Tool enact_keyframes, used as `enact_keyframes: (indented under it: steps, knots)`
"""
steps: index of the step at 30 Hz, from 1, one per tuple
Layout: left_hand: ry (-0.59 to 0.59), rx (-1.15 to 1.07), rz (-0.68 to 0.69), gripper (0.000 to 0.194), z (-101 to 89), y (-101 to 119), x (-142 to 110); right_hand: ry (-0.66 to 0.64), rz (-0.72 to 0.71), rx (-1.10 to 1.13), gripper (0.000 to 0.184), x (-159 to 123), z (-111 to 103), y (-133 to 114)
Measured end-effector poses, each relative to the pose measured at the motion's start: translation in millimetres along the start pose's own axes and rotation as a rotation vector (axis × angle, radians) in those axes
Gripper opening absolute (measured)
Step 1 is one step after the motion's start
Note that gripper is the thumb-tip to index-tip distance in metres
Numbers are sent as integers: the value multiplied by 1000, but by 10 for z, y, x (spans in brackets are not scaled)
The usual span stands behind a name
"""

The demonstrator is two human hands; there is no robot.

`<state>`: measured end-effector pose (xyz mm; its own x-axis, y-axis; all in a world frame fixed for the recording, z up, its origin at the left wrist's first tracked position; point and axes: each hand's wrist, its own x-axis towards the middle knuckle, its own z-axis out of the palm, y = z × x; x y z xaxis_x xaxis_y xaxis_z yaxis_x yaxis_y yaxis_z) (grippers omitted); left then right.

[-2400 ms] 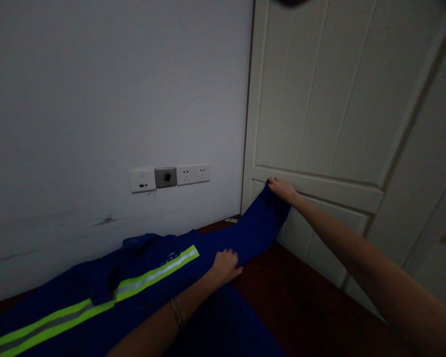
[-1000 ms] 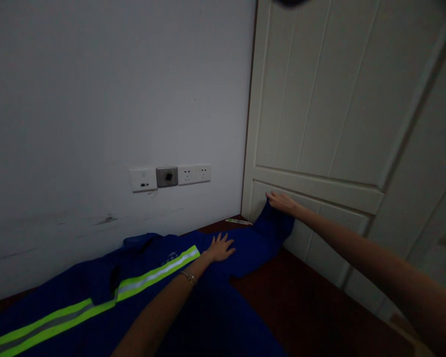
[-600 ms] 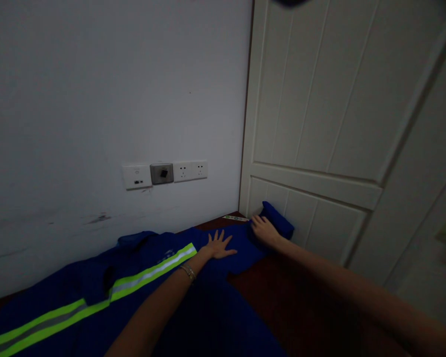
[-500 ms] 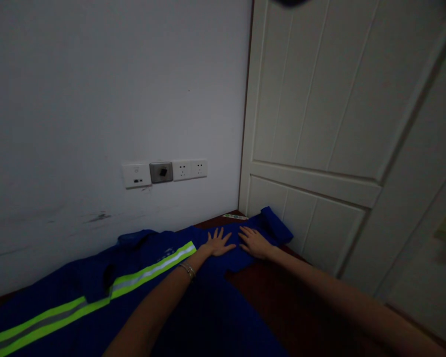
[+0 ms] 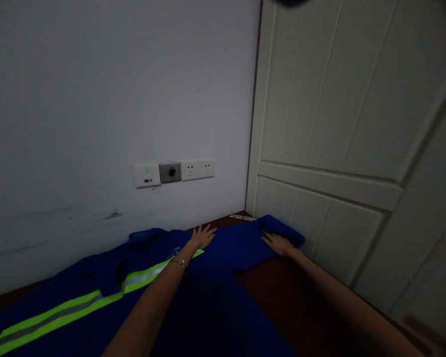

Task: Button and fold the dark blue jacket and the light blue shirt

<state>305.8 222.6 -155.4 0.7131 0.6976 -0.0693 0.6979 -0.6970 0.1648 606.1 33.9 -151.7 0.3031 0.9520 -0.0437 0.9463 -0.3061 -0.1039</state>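
Garment (image 5: pixel 78 272), blue, lies across the floor (image 5: pixel 278 292), its wide part nearest the person. The lower centre is dim; whether all the dark blue there belongs to the garment cannot be told. A yellow-green and silver stripe (image 5: pixel 146 277) crosses the garment and ends just below the left hand (image 5: pixel 202 238).

The left hand is open, palm down, fingers spread on the cloth near the inner end of the sleeve (image 5: pixel 234 243). It grips nothing. A bracelet (image 5: pixel 180 263) sits at that wrist.

The sleeve extends to the right along the floor and lies mostly flat between the hands. The right hand (image 5: pixel 278 244) is also open, fingers extended over the sleeve beside its raised end (image 5: pixel 284 230); no grip is visible. That end is doubled up and touches or nearly touches the door (image 5: pixel 319 198). It appears to be the section of the sleeve least flattened.

A printed strip (image 5: pixel 242 217) lies just beyond the sleeve, near the corner. Sockets (image 5: pixel 197 169) are set in the wall (image 5: pixel 96 99) above the garment.
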Motion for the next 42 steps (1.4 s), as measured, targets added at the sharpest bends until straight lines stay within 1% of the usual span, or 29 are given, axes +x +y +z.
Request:
enact_keyframes:
  steps: [2, 4, 5, 6, 8, 10, 11, 12, 14, 16, 19, 25, 30, 33, 35, 37, 38, 42]
  knots:
    - [52, 29, -48, 50, 14, 33, 2, -10, 32, -24, 61, 12, -7, -60]
    - [128, 64, -77, 49, 22, 84, 1, -17, 55, -45, 60, 28, -20, -227]
    - [170, 76, -63, 49, 23, 113, 0, -16, 53, -50, 60, 34, -25, -342]
    - [200, 83, -16, 49, 23, 145, 2, -8, 34, -48, 61, 35, -25, -468]
    - [204, 76, 157, 49, 21, 223, 16, 20, -58, -24, 66, 26, -12, -720]
    - [130, 42, 322, 48, 21, 322, 56, 49, -177, 18, 72, 4, 24, -919]
    - [86, 21, 366, 47, 23, 378, 87, 58, -207, 34, 76, -11, 49, -984]
    - [51, 3, 384, 47, 26, 435, 125, 63, -208, 42, 79, -27, 78, -1025]
    - [-1, -22, 401, 47, 37, 546, 216, 67, -139, 39, 83, -62, 140, -1041]
    - [-46, -38, 426, 47, 52, 639, 307, 68, -67, 37, 85, -101, 196, -1002]
    - [-82, -48, 423, 48, 91, 733, 401, 62, -27, 45, 87, -161, 242, -936]
    - [-8, -28, 365, 54, 181, 760, 409, 65, 16, 51, 85, -224, 234, -922]
    - [4, -29, 309, 55, 169, 740, 382, 92, 43, 59, 88, -256, 251, -913]
    - [-3, -24, 275, 55, 153, 779, 374, 108, 72, 62, 86, -279, 267, -911]
    - [-7, -17, 236, 55, 160, 845, 373, 138, 80, 55, 83, -298, 268, -919]
    - [20, 4, 204, 55, 179, 942, 378, 176, 84, 48, 78, -323, 253, -936]
    - [46, 18, 207, 55, 189, 997, 387, 195, 87, 49, 74, -336, 240, -946]
    - [155, 4, 291, 47, 179, 1214, 493, 289, 71, 64, 62, -397, 166, -998]
